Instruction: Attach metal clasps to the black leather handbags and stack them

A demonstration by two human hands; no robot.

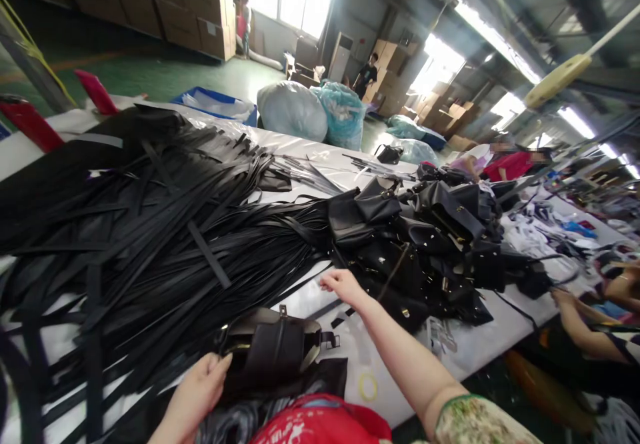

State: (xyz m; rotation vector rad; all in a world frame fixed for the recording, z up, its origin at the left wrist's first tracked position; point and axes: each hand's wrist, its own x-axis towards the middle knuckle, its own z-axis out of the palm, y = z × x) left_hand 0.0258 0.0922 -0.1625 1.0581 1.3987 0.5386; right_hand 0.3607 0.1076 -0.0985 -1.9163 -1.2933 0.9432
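Note:
My left hand (200,387) grips the near edge of a small black leather bag (273,347) with gold hardware, held against my lap at the table's front edge. My right hand (343,285) reaches forward over the white table (480,344), fingers curled downward, touching the table just short of a heap of black bags (430,244). I cannot tell whether those fingers hold anything. A large pile of long black straps (150,244) covers the left half of the table, its ends fanning toward the bags.
A roll of tape (369,386) lies near the table's front edge. Another person's arms (585,331) work at the right end. Stuffed plastic sacks (310,111) and a blue tray (215,104) stand beyond the table; cardboard boxes line the back.

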